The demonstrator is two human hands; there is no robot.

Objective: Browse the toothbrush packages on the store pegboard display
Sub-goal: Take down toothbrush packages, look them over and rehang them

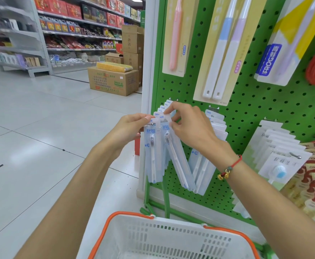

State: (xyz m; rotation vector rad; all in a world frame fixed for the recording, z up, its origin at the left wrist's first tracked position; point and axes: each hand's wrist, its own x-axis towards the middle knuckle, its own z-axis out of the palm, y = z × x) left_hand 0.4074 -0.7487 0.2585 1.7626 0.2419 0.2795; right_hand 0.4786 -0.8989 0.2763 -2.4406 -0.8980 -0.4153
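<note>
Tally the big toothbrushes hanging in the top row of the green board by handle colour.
Pink toothbrush: 1
Blue toothbrush: 1
Lilac toothbrush: 1 in the same pack as the blue one
Toothbrush in the yellow pack: 1, handle colour too blurred to tell
Total: 4

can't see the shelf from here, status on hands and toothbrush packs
Left hand pinching front toothbrush pack at hook tip. Right hand pinching second pack, tilted. Basket below, nothing blocking.
</note>
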